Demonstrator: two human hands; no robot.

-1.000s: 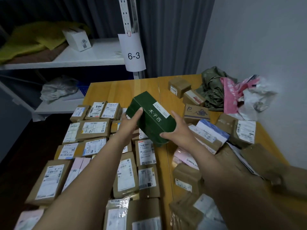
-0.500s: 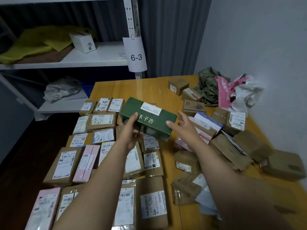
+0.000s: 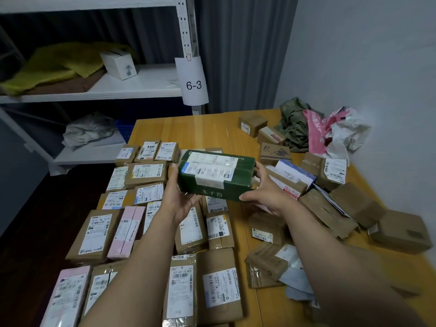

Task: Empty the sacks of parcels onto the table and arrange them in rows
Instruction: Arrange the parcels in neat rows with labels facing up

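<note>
Head camera: we see the green box (image 3: 215,175) turned label-side up since half a second ago, left grip (image 3: 179,200) and right grip (image 3: 267,197) both clasping its ends.

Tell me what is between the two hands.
The head view shows the green box between them: the left hand grips its left end, the right hand its right end.

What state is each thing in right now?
green box: held above the table, shipping label facing up
left hand: grips the box's left end
right hand: grips the box's right end
rowed parcels: lying flat in rows, labels up, left side
loose parcels: jumbled, unsorted, right side
sacks: crumpled at the far right corner
</note>
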